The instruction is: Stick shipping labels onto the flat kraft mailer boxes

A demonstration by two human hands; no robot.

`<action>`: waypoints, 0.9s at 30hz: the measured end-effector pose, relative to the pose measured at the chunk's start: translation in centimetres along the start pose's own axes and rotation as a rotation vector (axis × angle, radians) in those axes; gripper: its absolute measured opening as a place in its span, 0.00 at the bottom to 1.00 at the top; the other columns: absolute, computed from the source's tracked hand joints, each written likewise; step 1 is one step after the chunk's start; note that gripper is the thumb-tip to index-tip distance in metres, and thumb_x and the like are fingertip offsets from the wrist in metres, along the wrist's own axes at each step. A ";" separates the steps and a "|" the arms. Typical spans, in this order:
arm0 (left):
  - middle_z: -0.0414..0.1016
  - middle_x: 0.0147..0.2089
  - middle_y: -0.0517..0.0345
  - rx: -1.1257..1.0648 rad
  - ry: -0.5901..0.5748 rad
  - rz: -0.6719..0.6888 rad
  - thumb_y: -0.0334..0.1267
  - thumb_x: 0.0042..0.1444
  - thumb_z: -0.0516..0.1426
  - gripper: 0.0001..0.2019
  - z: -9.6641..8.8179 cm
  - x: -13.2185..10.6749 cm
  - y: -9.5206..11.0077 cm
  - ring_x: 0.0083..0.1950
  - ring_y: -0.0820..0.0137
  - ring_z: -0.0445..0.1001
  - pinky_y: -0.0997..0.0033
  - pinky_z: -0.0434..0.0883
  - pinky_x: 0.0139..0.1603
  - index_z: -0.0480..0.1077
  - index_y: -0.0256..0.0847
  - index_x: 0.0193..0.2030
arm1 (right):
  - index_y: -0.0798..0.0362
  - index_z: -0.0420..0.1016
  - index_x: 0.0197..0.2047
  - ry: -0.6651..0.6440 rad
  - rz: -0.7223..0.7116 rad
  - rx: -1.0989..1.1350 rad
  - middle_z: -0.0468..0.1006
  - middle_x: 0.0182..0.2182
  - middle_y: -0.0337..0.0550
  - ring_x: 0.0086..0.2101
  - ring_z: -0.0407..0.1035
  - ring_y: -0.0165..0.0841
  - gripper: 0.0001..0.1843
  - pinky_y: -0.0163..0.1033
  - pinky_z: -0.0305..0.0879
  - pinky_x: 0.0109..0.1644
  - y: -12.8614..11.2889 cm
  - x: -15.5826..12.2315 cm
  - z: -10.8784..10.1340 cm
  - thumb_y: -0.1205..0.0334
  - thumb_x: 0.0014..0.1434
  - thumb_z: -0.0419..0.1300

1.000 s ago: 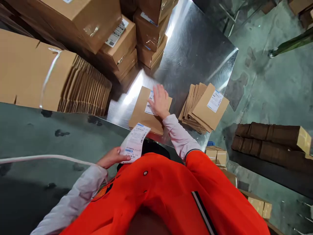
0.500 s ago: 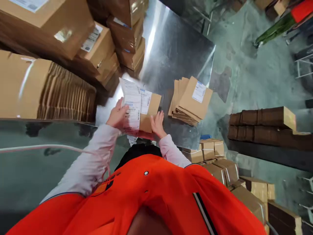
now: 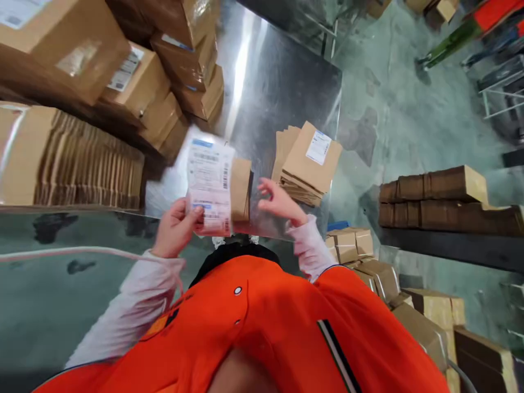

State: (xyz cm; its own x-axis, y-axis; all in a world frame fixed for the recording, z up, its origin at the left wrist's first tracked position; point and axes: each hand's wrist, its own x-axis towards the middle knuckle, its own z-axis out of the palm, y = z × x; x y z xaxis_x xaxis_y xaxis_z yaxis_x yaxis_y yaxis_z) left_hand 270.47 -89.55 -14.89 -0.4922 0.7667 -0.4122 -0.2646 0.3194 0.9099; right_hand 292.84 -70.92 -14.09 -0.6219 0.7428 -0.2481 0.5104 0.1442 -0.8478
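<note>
My left hand (image 3: 177, 225) pinches the lower left edge of a sheet of printed shipping labels (image 3: 209, 183). The sheet overlaps a small stack of flat cardboard mailers (image 3: 240, 188) at the table's near edge, and its far end is blurred. My right hand (image 3: 282, 202) hovers just right of those mailers with its fingers apart and slightly curled, holding nothing. Beyond it lies a second pile of flat mailers (image 3: 301, 174), somewhat fanned out. A white label (image 3: 318, 147) is stuck on its top mailer.
The metal table (image 3: 286, 82) extends away from me. Taped boxes (image 3: 196, 65) are piled at its left, beside a strapped bundle of flat cardboard (image 3: 88, 164). Strapped cartons (image 3: 347, 245) stand at lower right, near a loaded dark rack (image 3: 434, 245). A person's green-trousered leg (image 3: 448, 43) shows at upper right.
My right hand has left the near mailers and moved right, toward the second pile. My left hand now pinches the label sheet, which has lifted off the label beneath. The whole view has shifted slightly.
</note>
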 end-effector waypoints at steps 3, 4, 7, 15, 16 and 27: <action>0.82 0.35 0.56 0.064 -0.165 -0.026 0.55 0.40 0.71 0.23 0.8 -0.3 -1.0 0.38 0.64 0.77 0.68 0.74 0.42 0.75 0.39 0.35 | 0.52 0.75 0.56 -0.136 0.063 0.478 0.81 0.53 0.49 0.51 0.77 0.41 0.29 0.47 0.76 0.56 -0.4 -1.7 9.7 0.46 0.55 0.69; 0.83 0.40 0.54 0.039 -0.169 -0.022 0.53 0.40 0.72 0.24 0.9 -0.2 -1.2 0.42 0.62 0.78 0.67 0.75 0.46 0.76 0.39 0.38 | 0.50 0.76 0.53 -0.107 0.104 0.548 0.82 0.52 0.48 0.51 0.78 0.41 0.25 0.48 0.76 0.58 -0.4 -2.3 11.7 0.45 0.57 0.66; 0.82 0.41 0.53 -0.121 -0.012 -0.013 0.51 0.37 0.73 0.26 0.9 0.8 -1.8 0.43 0.61 0.78 0.66 0.75 0.46 0.76 0.39 0.41 | 0.49 0.78 0.46 -0.166 0.189 0.531 0.85 0.47 0.46 0.48 0.80 0.43 0.21 0.50 0.76 0.57 -0.2 -2.7 13.6 0.49 0.52 0.71; 0.69 0.21 0.60 -0.043 0.172 -0.076 0.57 0.39 0.68 0.22 2.6 1.9 -4.6 0.26 0.70 0.66 0.69 0.65 0.29 0.67 0.42 0.21 | 0.50 0.85 0.36 -0.055 -0.018 0.087 0.85 0.35 0.43 0.38 0.79 0.41 0.12 0.47 0.76 0.49 -2.2 1.8 9.0 0.50 0.57 0.69; 0.67 0.21 0.60 -0.030 0.212 -0.068 0.57 0.40 0.68 0.23 2.8 2.0 -4.9 0.26 0.70 0.65 0.69 0.65 0.29 0.65 0.43 0.20 | 0.49 0.86 0.36 -0.051 -0.016 0.049 0.85 0.35 0.43 0.37 0.79 0.41 0.11 0.46 0.76 0.48 -2.2 2.0 9.0 0.51 0.58 0.68; 0.85 0.41 0.47 -0.322 -0.211 -0.406 0.42 0.33 0.75 0.25 1.1 4.2 -6.7 0.44 0.55 0.82 0.57 0.78 0.48 0.79 0.35 0.40 | 0.53 0.87 0.41 0.222 0.084 -0.389 0.77 0.55 0.47 0.53 0.70 0.39 0.09 0.49 0.65 0.65 -1.0 15.6 8.3 0.58 0.60 0.70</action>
State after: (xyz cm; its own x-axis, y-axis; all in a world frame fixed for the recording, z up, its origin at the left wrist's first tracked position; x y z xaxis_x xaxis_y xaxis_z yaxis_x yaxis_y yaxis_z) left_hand 271.11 -87.81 -22.70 -0.1295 0.7232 -0.6784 -0.6547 0.4515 0.6062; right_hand 277.75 -64.94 -21.03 -0.4484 0.8783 -0.1660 0.7651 0.2811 -0.5793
